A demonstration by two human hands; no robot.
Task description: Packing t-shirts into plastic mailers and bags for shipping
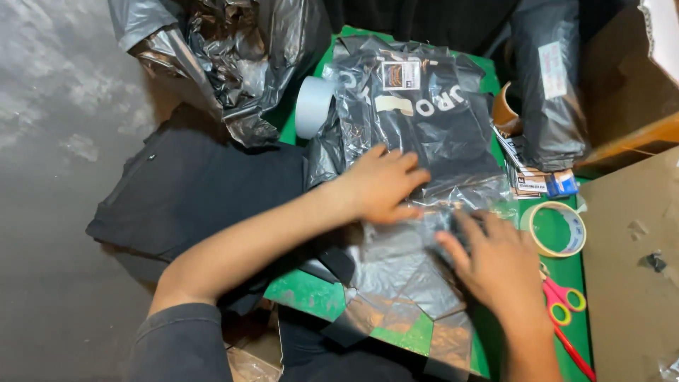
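I press my left hand (382, 185) flat on a grey plastic mailer bag (417, 127) with a dark garment folded inside it; my fingers are spread apart and lie on the plastic, clamped on nothing. My right hand (498, 265) lies just beside it, nearer to me, palm down on the loose silvery end of the same bag, fingers apart and pointing toward my left hand. The bag lies in the middle of a green board (311, 293), its top reaching toward the far edge and its crumpled open end toward the near edge.

At the board's right edge lies a roll of clear tape (559, 228), and nearer to me a pair of scissors (566, 308) with pink and yellow handles. Beyond the tape sits a stack of printed labels (530, 177). Near the far edge, left of the bag, stands a grey tape roll (312, 106). Off the board's left edge lies a folded black garment (191, 191), and beyond it a heap of crumpled grey bags (226, 56). A filled mailer (548, 78) leans at the far right corner, beside brown cardboard (629, 283).
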